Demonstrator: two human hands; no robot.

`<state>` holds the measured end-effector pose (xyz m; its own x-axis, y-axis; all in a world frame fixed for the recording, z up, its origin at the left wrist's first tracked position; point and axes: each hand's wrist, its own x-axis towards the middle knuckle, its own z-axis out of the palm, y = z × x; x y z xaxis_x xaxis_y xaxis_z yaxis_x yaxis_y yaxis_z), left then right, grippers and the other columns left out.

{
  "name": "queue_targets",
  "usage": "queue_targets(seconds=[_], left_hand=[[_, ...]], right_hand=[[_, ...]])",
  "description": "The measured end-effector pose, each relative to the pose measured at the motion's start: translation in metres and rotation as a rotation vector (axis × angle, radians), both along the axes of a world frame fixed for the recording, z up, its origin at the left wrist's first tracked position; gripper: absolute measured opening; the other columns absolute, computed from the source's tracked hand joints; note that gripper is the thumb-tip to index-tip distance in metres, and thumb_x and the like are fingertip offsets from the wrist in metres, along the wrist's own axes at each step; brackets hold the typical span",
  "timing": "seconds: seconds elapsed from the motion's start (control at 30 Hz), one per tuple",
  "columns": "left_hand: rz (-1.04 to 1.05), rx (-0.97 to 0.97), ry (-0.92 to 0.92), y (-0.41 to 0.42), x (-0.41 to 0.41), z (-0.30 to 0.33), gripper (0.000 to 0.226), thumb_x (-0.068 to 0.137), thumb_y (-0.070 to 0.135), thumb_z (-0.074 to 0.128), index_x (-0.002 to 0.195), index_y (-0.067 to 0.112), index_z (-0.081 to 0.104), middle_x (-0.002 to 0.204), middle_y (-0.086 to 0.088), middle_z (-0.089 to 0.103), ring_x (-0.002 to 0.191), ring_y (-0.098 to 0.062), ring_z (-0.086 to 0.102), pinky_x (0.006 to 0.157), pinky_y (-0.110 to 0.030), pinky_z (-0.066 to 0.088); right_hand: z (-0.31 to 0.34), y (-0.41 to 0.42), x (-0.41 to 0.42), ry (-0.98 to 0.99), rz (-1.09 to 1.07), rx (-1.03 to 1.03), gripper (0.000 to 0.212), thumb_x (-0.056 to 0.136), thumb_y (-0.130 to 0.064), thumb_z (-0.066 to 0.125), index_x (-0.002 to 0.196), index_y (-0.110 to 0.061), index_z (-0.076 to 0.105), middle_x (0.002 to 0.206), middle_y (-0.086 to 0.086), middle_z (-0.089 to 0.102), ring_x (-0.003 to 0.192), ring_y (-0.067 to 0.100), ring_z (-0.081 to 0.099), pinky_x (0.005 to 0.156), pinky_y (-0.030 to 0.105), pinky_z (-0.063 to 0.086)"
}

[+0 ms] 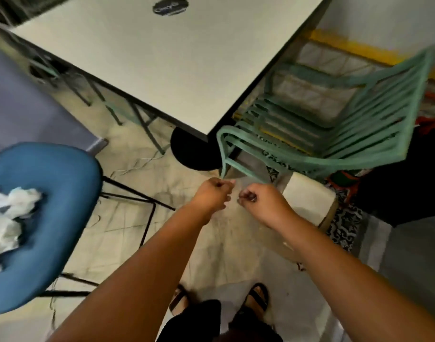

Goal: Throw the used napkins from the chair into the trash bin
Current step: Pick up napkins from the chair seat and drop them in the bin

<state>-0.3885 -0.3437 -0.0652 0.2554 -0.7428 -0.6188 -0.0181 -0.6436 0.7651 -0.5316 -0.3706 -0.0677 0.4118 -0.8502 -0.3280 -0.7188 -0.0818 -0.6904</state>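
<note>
place: cafe | cues: logo table (162,70), green slatted chair (334,134), blue chair (51,206)

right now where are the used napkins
In the head view they lie crumpled on the blue chair's seat at the far left: napkins, left of both hands, untouched.

A large off-white rectangular desk (147,65) with a dark edge fills the upper middle, a round black sticker (170,6) near its far edge. Its round black pedestal base (191,154) stands on the pale, scuffed floor (127,248) under the near corner. Beside the desk's right edge sits a mint-green slatted metal chair (334,134), with a yellow strip (354,48) along the grey wall behind it. A patterned black-and-white tile band (344,225) runs at the right. A grey-purple panel (26,104) stands at the left.
</note>
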Motion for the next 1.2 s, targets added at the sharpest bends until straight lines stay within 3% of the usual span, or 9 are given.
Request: queue_targets(seconds=[0.23, 0.37, 0.53, 0.63, 0.73, 0.9, 1.07, 1.13, 1.2], left_hand=[[0.201, -0.14, -0.234, 0.073, 0.148, 0.055, 0.034, 0.092, 0.046, 0.057, 0.101, 0.014, 0.062, 0.095, -0.007, 0.067, 0.089, -0.022, 0.063, 0.082, -0.044, 0.054], [0.289, -0.193, -0.418, 0.139, 0.24, 0.078, 0.024, 0.092, 0.043, 0.058, 0.093, 0.019, 0.062, 0.083, 0.006, 0.061, 0.074, -0.011, 0.056, 0.072, -0.032, 0.048], [0.367, -0.192, -0.525, 0.208, 0.329, 0.097, 0.021, 0.093, 0.036, 0.06, 0.094, 0.015, 0.062, 0.078, 0.008, 0.059, 0.065, -0.009, 0.053, 0.062, -0.022, 0.042], [0.45, -0.175, -0.551, 0.247, 0.371, 0.105, 0.02, 0.093, 0.038, 0.058, 0.098, 0.019, 0.063, 0.083, 0.012, 0.061, 0.066, -0.005, 0.055, 0.057, -0.013, 0.041], [0.537, -0.17, -0.534, 0.272, 0.4, 0.103, 0.015, 0.093, 0.039, 0.059, 0.093, 0.025, 0.063, 0.083, 0.013, 0.062, 0.073, -0.009, 0.057, 0.068, -0.024, 0.045], [0.613, -0.135, -0.486, 0.284, 0.431, 0.095, 0.015, 0.093, 0.038, 0.058, 0.097, 0.024, 0.063, 0.093, 0.005, 0.065, 0.08, -0.014, 0.061, 0.073, -0.032, 0.052], [0.639, -0.082, -0.479, 0.275, 0.449, 0.087, 0.016, 0.095, 0.038, 0.055, 0.101, 0.024, 0.061, 0.098, 0.009, 0.063, 0.08, -0.009, 0.062, 0.067, -0.029, 0.055], [0.661, -0.067, -0.471, 0.268, 0.458, 0.085, 0.016, 0.095, 0.038, 0.055, 0.102, 0.024, 0.061, 0.099, 0.008, 0.063, 0.076, -0.009, 0.06, 0.06, -0.025, 0.051], [0.688, -0.05, -0.458, 0.26, 0.466, 0.083, 0.018, 0.096, 0.038, 0.054, 0.104, 0.024, 0.061, 0.1, 0.007, 0.063, 0.064, -0.01, 0.055, 0.051, -0.022, 0.044]], right_hand=[[0.047, 0.025, 0.163, -0.065, 0.257, -0.083, 0.017, 0.084, -0.03, 0.067, 0.097, -0.019, 0.067, 0.093, -0.003, 0.067, 0.085, 0.013, 0.061, 0.073, 0.021, 0.041], [0.061, 0.068, 0.255, -0.099, 0.348, -0.092, 0.019, 0.082, -0.028, 0.069, 0.099, -0.019, 0.069, 0.09, -0.005, 0.068, 0.085, 0.012, 0.063, 0.081, 0.027, 0.05], [0.054, 0.116, 0.336, -0.146, 0.455, -0.052, 0.013, 0.081, -0.023, 0.072, 0.093, -0.02, 0.068, 0.079, -0.012, 0.064, 0.073, 0.005, 0.06, 0.067, 0.012, 0.044], [0.047, 0.134, 0.377, -0.164, 0.514, -0.01, 0.013, 0.08, -0.019, 0.072, 0.09, -0.024, 0.065, 0.084, -0.008, 0.066, 0.08, 0.009, 0.063, 0.077, 0.02, 0.048], [0.044, 0.138, 0.409, -0.126, 0.572, -0.038, 0.02, 0.081, -0.019, 0.071, 0.1, -0.019, 0.067, 0.096, -0.003, 0.067, 0.09, 0.011, 0.062, 0.087, 0.025, 0.048], [0.039, 0.122, 0.464, -0.073, 0.614, -0.113, 0.033, 0.083, -0.02, 0.068, 0.115, -0.019, 0.062, 0.113, 0.002, 0.06, 0.089, 0.013, 0.056, 0.081, 0.02, 0.039], [0.012, 0.113, 0.509, 0.034, 0.648, -0.075, 0.052, 0.08, -0.032, 0.072, 0.126, -0.018, 0.054, 0.129, 0.008, 0.049, 0.116, 0.026, 0.053, 0.099, 0.031, 0.041], [0.001, 0.109, 0.521, 0.072, 0.695, -0.097, 0.056, 0.076, -0.038, 0.074, 0.125, -0.018, 0.056, 0.125, 0.009, 0.048, 0.115, 0.028, 0.052, 0.098, 0.034, 0.042], [-0.008, 0.102, 0.531, 0.098, 0.754, -0.129, 0.047, 0.076, -0.037, 0.074, 0.116, -0.017, 0.061, 0.117, 0.009, 0.052, 0.109, 0.028, 0.054, 0.091, 0.031, 0.043]])
